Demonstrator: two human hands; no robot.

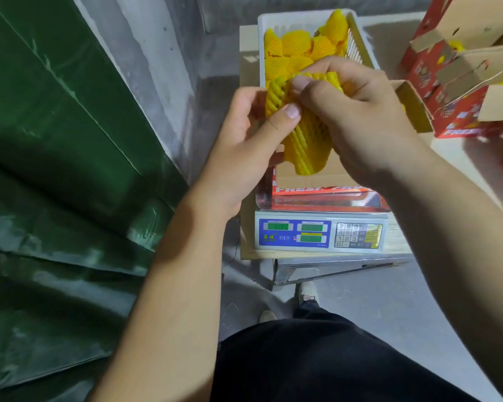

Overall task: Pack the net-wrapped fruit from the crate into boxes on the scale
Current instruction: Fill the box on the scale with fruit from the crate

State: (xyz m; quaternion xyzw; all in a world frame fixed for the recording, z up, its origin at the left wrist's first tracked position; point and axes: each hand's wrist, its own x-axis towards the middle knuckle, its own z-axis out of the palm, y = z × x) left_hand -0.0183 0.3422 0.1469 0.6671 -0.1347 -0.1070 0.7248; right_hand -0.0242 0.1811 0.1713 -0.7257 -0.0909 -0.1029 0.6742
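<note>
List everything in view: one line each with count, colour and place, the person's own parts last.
held net-wrapped fruit: one, yellow, above the open box, between both hands
net-wrapped fruit in crate: several, exact count unclear, yellow
crate: one, white, far end of the table behind the scale
open box: one, red and brown cardboard, on the scale
scale: one, grey with blue panel and keypad, near table edge
stacked boxes: several, red and brown, at right
tarpaulin: one, green, at left
shoes: two, light, on the floor
left hand: one, grip on the held fruit's net
right hand: one, grip on the same net
</note>
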